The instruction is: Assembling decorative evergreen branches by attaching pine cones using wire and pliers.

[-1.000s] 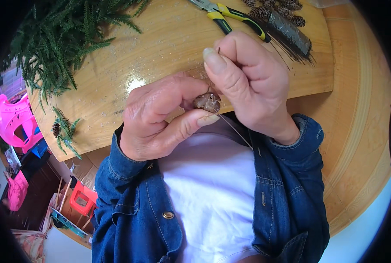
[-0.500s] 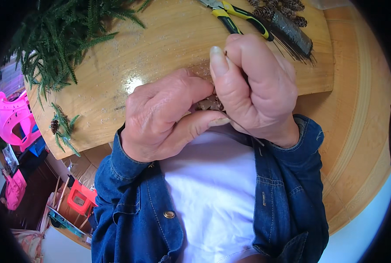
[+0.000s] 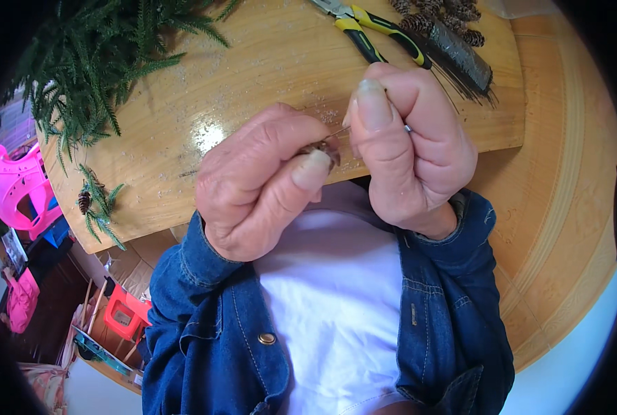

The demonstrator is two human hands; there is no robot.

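The left hand (image 3: pixel 253 183) pinched a pine cone (image 3: pixel 320 146), its thumb and fingers mostly hiding it, above the table's (image 3: pixel 274 62) near edge; the right hand (image 3: pixel 419 149) gripped a thin wire (image 3: pixel 340 130). Beyond lay combination pliers (image 3: pixel 357 37), bundled wires (image 3: pixel 463 57) and evergreen branches (image 3: pixel 104 62).

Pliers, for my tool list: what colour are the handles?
Handles: yellow and black, best in the head view.

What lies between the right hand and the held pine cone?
In the head view, a thin wire runs from the right hand to the pine cone in the left hand.
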